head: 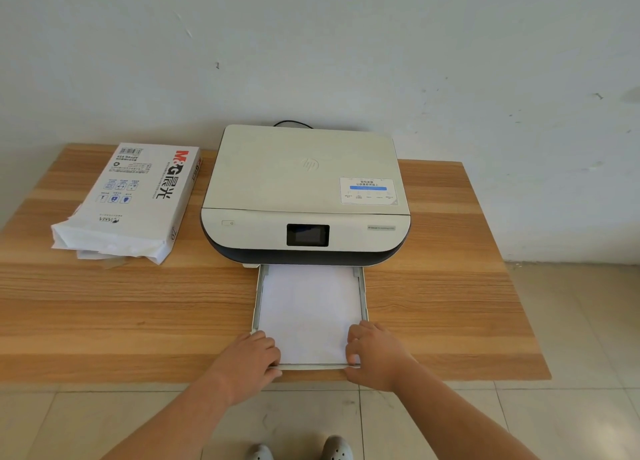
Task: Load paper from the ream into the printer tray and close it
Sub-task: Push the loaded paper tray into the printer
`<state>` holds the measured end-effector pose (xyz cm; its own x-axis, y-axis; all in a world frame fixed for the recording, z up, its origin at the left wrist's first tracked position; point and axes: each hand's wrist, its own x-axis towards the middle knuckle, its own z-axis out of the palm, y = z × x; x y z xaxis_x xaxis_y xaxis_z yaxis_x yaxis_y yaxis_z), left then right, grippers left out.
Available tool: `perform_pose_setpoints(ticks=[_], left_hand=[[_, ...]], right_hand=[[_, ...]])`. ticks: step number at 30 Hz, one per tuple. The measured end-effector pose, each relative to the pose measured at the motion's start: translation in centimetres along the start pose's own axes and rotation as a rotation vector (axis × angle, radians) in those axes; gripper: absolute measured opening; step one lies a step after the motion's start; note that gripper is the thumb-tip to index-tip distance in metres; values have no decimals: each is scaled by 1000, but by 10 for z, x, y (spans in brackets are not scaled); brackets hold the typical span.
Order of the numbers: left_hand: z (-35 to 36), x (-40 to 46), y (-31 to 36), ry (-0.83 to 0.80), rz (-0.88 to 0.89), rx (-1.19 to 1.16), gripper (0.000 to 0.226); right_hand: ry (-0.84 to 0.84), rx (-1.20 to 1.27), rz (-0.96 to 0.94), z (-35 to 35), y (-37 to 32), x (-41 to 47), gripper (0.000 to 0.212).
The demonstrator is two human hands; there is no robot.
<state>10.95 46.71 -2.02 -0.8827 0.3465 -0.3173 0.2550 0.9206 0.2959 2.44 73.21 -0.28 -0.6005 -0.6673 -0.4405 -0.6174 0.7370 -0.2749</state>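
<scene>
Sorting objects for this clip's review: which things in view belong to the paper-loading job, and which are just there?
Job:
printer
pulled-out tray
paper in the tray
opened ream
left hand
right hand

Just there:
wooden table
black cable
grey shoes

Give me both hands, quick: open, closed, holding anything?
Left hand: closed on the front left corner of the printer tray.
Right hand: closed on the tray's front right corner, fingers on the paper.

ream (130,201) left of printer (304,196), paper (310,307) in tray (362,293)
</scene>
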Motion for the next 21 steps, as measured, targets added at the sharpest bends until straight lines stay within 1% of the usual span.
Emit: perform_pose_setpoints(ticks=[4,7,9,11,15,19,21], left_hand=[[-1,-1,1,7,-14,0,29],[0,-3,0,67,-15,-4,33],[-1,-4,0,79,-28,47,41],[0,-5,-2,59,-64,102,50],[0,-4,-5,48,-134,142,74],[-7,1,-8,-31,-218,143,95],[-9,5,-9,-9,-202,156,98]], right_hand=[[20,-3,8,4,0,-2,29],[68,-20,5,8,3,-4,42],[101,-52,-2,11,5,-4,53],[123,-77,-4,12,7,-2,63],[133,-97,10,13,11,-2,80],[155,-137,39,15,14,0,89],[158,-169,56,16,15,4,91]])
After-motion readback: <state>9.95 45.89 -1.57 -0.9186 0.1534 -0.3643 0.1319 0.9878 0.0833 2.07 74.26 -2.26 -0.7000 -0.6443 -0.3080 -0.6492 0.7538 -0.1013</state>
